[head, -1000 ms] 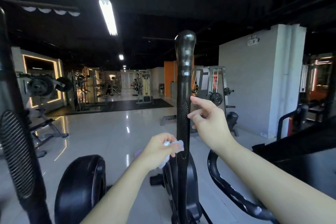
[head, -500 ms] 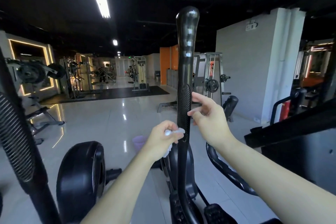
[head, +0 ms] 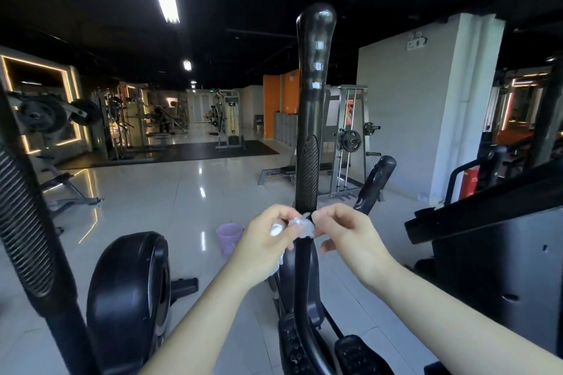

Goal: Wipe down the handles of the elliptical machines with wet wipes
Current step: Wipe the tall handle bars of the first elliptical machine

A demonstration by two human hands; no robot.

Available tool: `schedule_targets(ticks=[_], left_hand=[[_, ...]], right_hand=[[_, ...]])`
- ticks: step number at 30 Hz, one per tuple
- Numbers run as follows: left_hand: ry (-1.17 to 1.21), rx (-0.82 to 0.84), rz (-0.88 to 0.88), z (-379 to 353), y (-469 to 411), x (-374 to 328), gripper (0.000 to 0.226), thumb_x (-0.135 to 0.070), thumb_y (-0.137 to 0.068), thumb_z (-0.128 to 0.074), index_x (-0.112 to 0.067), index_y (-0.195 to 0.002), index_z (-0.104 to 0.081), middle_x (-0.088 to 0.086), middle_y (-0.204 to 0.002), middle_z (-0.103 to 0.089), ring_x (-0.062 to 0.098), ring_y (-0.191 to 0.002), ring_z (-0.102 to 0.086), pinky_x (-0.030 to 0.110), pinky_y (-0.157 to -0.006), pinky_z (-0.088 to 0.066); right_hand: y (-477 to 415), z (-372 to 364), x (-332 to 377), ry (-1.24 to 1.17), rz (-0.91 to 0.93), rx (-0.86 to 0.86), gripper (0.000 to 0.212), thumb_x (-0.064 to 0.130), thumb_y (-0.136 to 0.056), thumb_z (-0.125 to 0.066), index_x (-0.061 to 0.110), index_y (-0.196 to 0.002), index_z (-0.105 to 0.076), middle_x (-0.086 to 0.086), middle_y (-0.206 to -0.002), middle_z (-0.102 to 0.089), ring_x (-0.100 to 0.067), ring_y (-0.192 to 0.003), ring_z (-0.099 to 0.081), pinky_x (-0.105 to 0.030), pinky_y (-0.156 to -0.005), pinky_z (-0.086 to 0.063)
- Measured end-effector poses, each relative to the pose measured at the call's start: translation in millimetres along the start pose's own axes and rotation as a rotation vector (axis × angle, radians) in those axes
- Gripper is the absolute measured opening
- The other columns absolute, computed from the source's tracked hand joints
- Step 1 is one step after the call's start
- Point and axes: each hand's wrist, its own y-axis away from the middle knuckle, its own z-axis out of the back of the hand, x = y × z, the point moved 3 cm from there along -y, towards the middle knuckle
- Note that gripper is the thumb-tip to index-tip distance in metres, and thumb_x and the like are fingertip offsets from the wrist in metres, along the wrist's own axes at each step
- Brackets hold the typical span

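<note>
A tall black elliptical handle point(head: 313, 94) with a ribbed grip stands upright in the middle of the view. A crumpled white wet wipe point(head: 300, 227) lies against the handle just below the ribbed part. My left hand point(head: 265, 240) grips the wipe from the left. My right hand point(head: 347, 231) pinches the wipe's other end from the right, so both hands meet at the handle. Another ribbed black handle point(head: 27, 216) rises along the left edge.
A purple bucket point(head: 229, 237) stands on the glossy tiled floor behind my hands. The black flywheel housing point(head: 131, 292) sits low left, pedals point(head: 356, 353) low centre. A black machine body point(head: 499, 240) fills the right. Weight racks point(head: 350, 137) stand further back.
My right hand came down from the ribbed grip and took hold of the wipe beside my left hand. The view tilted down, showing the pedals.
</note>
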Motion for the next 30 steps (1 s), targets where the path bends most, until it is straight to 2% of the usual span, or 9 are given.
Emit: schedule_targets(ticks=[3, 7, 9, 11, 14, 16, 18, 23, 30], left_hand=[[-0.022, 0.02, -0.062, -1, -6, -12, 0.006, -0.026, -0.099, -0.067, -0.027, -0.1, -0.073, -0.009, -0.07, -0.062, 0.006, -0.045, -0.049, 0.021, -0.044, -0.039], [-0.022, 0.053, -0.16, 2, -14, -17, 0.015, -0.015, -0.094, -0.072, -0.027, -0.099, -0.08, -0.008, -0.104, -0.065, 0.023, -0.071, -0.061, 0.045, -0.061, -0.055], [-0.003, 0.009, -0.164, 7, -17, -17, 0.02, -0.015, -0.094, -0.073, -0.029, -0.107, -0.078, -0.009, -0.107, -0.066, 0.015, -0.072, -0.064, 0.038, -0.064, -0.057], [0.043, -0.08, -0.101, 13, -21, -12, 0.023, -0.017, -0.096, -0.07, -0.029, -0.115, -0.074, -0.008, -0.095, -0.065, 0.007, -0.055, -0.057, 0.024, -0.053, -0.049], [0.028, -0.141, 0.076, 12, -29, 10, 0.02, -0.024, -0.098, -0.068, -0.03, -0.117, -0.069, -0.003, -0.078, -0.067, 0.01, -0.049, -0.053, 0.023, -0.048, -0.044], [0.019, -0.095, 0.155, 7, -32, 24, 0.019, -0.031, -0.097, -0.067, -0.031, -0.116, -0.071, 0.001, -0.059, -0.062, 0.019, -0.05, -0.051, 0.032, -0.055, -0.046], [0.001, -0.061, 0.172, 2, -32, 32, 0.018, -0.03, -0.098, -0.066, -0.031, -0.115, -0.073, -0.001, -0.051, -0.057, 0.017, -0.046, -0.051, 0.033, -0.061, -0.048], [0.035, -0.076, 0.165, -2, -32, 37, 0.02, -0.022, -0.098, -0.067, -0.023, -0.116, -0.075, -0.007, -0.046, -0.054, 0.011, -0.046, -0.05, 0.027, -0.063, -0.049], [0.073, -0.015, 0.138, -4, -31, 45, 0.013, -0.014, -0.101, -0.064, -0.017, -0.109, -0.073, -0.014, -0.048, -0.058, 0.008, -0.044, -0.048, 0.017, -0.049, -0.041]], right_hand=[[-2, -4, 6, -0.152, -0.022, 0.043, 0.009, 0.01, -0.1, -0.067, 0.005, -0.097, -0.073, -0.019, -0.099, -0.076, -0.021, -0.081, -0.068, -0.028, -0.066, -0.056], [-7, -5, 6, -0.25, -0.076, 0.014, 0.006, -0.002, -0.095, -0.069, 0.003, -0.096, -0.073, -0.023, -0.093, -0.075, -0.024, -0.081, -0.067, -0.024, -0.066, -0.056], [-16, -2, 14, -0.186, -0.034, -0.044, 0.015, -0.006, -0.094, -0.068, 0.007, -0.089, -0.074, -0.017, -0.084, -0.075, -0.021, -0.075, -0.066, -0.021, -0.063, -0.054], [-28, 6, 36, -0.032, 0.128, -0.164, 0.023, -0.004, -0.093, -0.068, 0.016, -0.084, -0.075, -0.006, -0.078, -0.074, -0.014, -0.068, -0.064, -0.021, -0.064, -0.054], [-43, 16, 85, 0.271, 0.562, -0.352, 0.023, 0.001, -0.093, -0.067, 0.024, -0.091, -0.071, 0.001, -0.094, -0.072, -0.012, -0.084, -0.067, -0.022, -0.074, -0.052], [-50, 11, 102, 0.407, 0.821, -0.365, 0.017, -0.001, -0.095, -0.065, 0.014, -0.098, -0.073, -0.003, -0.101, -0.066, -0.015, -0.094, -0.064, -0.022, -0.077, -0.052], [-58, 1, 96, 0.513, 0.913, -0.312, 0.013, -0.001, -0.096, -0.067, 0.005, -0.105, -0.074, -0.006, -0.105, -0.061, -0.017, -0.094, -0.061, -0.025, -0.079, -0.053], [-54, -8, 47, 0.633, 0.954, -0.288, 0.018, -0.006, -0.095, -0.068, 0.002, -0.109, -0.076, -0.009, -0.103, -0.059, -0.016, -0.093, -0.06, -0.017, -0.086, -0.045], [-17, -25, -63, 0.7, 0.824, -0.202, 0.019, -0.004, -0.089, -0.077, 0.007, -0.104, -0.079, -0.003, -0.098, -0.062, -0.018, -0.092, -0.063, -0.02, -0.086, -0.051]])
